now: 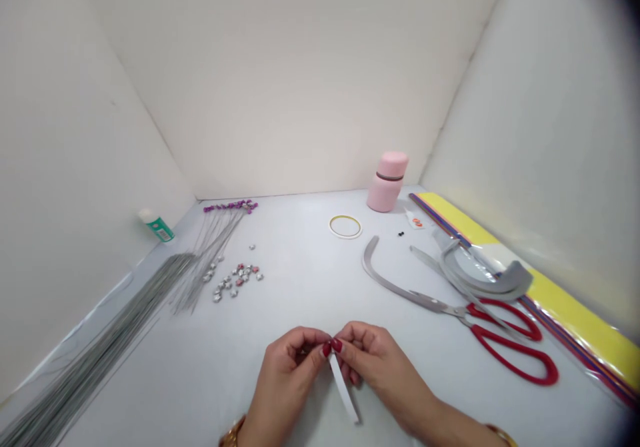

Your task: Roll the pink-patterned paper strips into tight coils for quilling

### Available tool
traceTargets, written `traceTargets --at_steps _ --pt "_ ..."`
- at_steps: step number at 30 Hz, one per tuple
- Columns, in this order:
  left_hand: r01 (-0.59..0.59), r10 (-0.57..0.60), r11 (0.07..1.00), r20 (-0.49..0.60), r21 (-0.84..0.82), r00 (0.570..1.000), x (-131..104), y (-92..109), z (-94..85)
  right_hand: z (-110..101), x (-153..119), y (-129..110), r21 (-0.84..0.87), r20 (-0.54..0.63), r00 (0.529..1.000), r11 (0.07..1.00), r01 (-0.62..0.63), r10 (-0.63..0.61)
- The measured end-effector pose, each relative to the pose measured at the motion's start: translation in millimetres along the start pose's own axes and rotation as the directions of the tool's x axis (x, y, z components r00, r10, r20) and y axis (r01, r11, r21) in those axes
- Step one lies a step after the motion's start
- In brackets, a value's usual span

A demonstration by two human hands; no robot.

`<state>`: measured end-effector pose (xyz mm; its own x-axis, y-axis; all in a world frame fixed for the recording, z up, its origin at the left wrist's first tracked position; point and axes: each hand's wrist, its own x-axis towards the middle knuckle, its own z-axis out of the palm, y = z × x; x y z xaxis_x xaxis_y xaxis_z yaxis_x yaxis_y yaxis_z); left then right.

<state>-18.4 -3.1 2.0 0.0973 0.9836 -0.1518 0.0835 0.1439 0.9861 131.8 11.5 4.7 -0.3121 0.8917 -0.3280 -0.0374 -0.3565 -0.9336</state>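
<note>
My left hand (296, 366) and my right hand (371, 359) meet near the front middle of the table, thumbs and fingertips pinched together. Between them they grip the upper end of a narrow white paper strip (344, 390), whose free end hangs down toward me. The pinched end is hidden by my fingertips. To the left lie several small folded stars (229, 286), silver and pinkish-red. Right of my hands rest red-handled scissors (465, 312), near curled grey paper strips (395, 288).
Thin grey wires (115, 334) spread along the left, and purple-tipped stems (231, 206) lie behind them. A green glue stick (159, 226) is by the left wall. Farther back are a tape ring (345, 227) and a pink bottle (387, 184). Coloured paper sheets (565, 300) line the right.
</note>
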Motion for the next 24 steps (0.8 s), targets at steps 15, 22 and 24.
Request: traceTargets --at_steps 15,22,24 --pt "-0.005 -0.002 0.994 -0.065 -0.109 0.998 -2.4 -2.3 2.0 1.4 -7.0 -2.8 0.008 0.136 0.991 1.0 0.004 -0.005" --pt "-0.34 0.382 0.888 -0.085 0.308 0.92 -7.4 -2.2 0.4 5.9 -8.1 -4.7 0.168 0.08 0.996 0.984 -0.06 0.047" --pt "-0.425 0.465 0.831 -0.027 0.359 0.885 -7.1 -2.0 -0.8 5.6 -7.5 -5.9 0.177 0.066 0.997 0.983 -0.056 0.045"
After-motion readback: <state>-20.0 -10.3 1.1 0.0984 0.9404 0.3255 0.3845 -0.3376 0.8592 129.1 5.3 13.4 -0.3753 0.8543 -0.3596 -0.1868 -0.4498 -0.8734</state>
